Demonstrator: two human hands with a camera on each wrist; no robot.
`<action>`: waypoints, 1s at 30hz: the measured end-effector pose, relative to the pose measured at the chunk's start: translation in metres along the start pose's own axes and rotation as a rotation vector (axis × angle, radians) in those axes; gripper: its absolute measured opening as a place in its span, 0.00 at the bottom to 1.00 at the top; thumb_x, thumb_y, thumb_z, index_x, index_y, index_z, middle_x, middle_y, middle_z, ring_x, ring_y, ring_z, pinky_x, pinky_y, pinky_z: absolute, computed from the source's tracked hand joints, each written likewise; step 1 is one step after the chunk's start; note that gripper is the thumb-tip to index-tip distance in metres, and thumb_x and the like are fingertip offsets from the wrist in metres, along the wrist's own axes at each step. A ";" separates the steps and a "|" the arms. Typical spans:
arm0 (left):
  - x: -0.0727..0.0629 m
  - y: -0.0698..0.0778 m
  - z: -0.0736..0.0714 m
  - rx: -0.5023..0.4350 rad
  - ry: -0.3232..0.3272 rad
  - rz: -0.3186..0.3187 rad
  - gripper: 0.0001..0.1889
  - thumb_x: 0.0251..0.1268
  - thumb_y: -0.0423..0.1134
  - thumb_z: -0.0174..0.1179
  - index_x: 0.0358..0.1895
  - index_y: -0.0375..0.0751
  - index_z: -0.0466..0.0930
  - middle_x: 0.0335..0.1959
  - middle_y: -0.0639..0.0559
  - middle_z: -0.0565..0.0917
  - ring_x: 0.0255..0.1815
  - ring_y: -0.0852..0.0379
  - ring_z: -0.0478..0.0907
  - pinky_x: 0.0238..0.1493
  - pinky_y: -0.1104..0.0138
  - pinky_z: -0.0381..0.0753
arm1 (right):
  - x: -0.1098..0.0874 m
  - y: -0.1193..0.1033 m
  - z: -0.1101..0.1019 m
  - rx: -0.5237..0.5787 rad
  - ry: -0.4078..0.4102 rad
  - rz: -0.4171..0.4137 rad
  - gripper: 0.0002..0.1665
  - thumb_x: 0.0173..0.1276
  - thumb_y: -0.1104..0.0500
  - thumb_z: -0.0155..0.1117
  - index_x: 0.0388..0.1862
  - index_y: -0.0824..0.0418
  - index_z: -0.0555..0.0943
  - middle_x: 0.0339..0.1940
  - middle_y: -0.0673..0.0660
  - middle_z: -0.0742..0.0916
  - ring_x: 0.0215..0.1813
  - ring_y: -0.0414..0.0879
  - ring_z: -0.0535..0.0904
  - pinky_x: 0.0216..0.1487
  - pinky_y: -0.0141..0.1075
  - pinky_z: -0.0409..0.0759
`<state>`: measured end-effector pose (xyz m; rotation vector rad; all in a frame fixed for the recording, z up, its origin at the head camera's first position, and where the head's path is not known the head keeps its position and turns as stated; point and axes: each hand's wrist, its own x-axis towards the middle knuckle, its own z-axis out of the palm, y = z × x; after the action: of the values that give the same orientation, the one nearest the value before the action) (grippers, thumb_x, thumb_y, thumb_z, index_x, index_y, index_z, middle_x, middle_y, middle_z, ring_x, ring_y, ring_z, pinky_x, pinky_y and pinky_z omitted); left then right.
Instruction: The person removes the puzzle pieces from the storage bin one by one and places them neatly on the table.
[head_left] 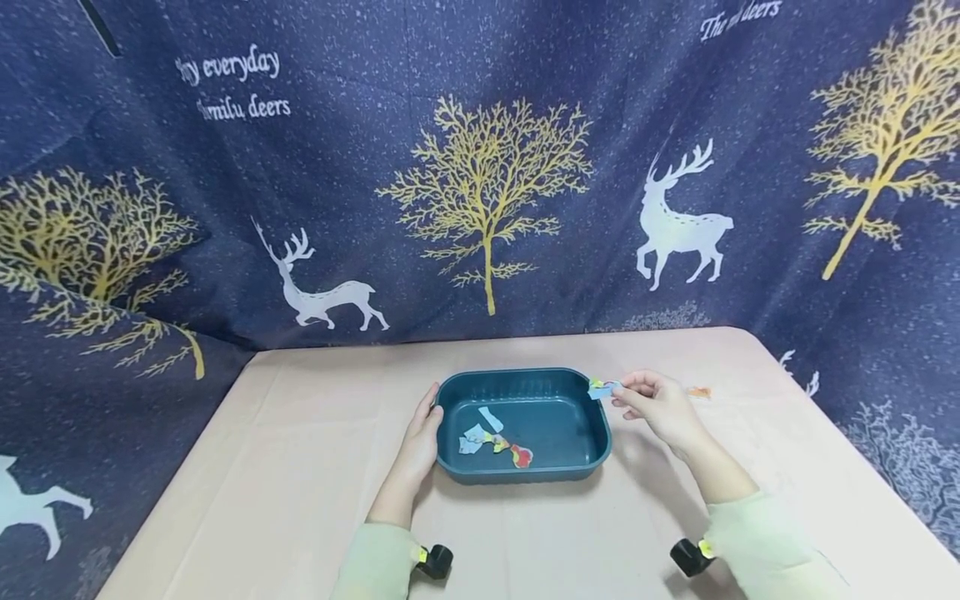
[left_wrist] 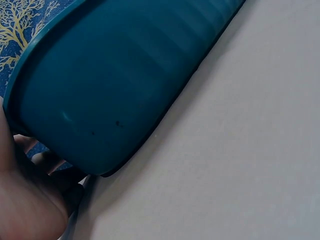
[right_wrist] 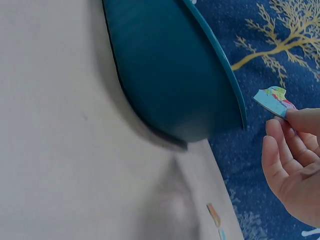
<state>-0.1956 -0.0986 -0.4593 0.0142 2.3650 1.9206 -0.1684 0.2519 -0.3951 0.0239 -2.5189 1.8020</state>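
Observation:
A dark teal plastic basin (head_left: 558,429) with rounded corners stands on the table. My left hand (head_left: 420,442) grips its left end, thumb at the rim and fingers against the outside, as the left wrist view (left_wrist: 30,200) also has it. Between thumb and fingers of my right hand (head_left: 663,410) is a small flat puzzle piece (right_wrist: 273,101), light blue with yellow-green and red print. It is held up by the basin's right rim. Inside the basin lie several other pieces: a pale strip (head_left: 491,418), light blue ones (head_left: 472,439) and a red one (head_left: 521,456).
An orange piece (head_left: 701,392) lies on the table to the right, beyond my right hand. The table has a pale cloth (head_left: 315,467). Behind it hangs a dark blue curtain (head_left: 450,50) with deer and trees. Black wrist cameras (head_left: 435,562) sit below both forearms.

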 end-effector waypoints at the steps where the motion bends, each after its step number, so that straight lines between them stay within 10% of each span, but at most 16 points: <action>1: 0.000 -0.001 0.000 0.001 -0.002 0.000 0.26 0.78 0.46 0.33 0.76 0.53 0.47 0.78 0.51 0.49 0.78 0.45 0.40 0.75 0.44 0.40 | 0.000 0.001 -0.002 0.001 0.000 0.004 0.20 0.69 0.58 0.60 0.48 0.75 0.73 0.36 0.57 0.87 0.35 0.33 0.82 0.36 0.31 0.84; 20: 0.000 -0.003 0.000 -0.015 0.004 -0.014 0.26 0.77 0.47 0.34 0.75 0.55 0.48 0.77 0.50 0.49 0.78 0.44 0.40 0.75 0.43 0.40 | -0.004 0.032 -0.055 0.078 0.021 0.090 0.12 0.67 0.59 0.62 0.43 0.66 0.77 0.28 0.40 0.86 0.34 0.33 0.84 0.38 0.28 0.85; 30: 0.001 -0.002 -0.001 -0.009 0.010 -0.008 0.26 0.77 0.47 0.34 0.75 0.53 0.48 0.77 0.51 0.50 0.78 0.45 0.41 0.75 0.43 0.40 | -0.007 0.045 -0.083 0.418 0.069 0.184 0.09 0.65 0.64 0.63 0.30 0.50 0.83 0.27 0.47 0.87 0.31 0.36 0.85 0.36 0.28 0.85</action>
<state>-0.1962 -0.0997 -0.4609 -0.0063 2.3590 1.9326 -0.1609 0.3451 -0.4107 -0.2583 -2.1145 2.3231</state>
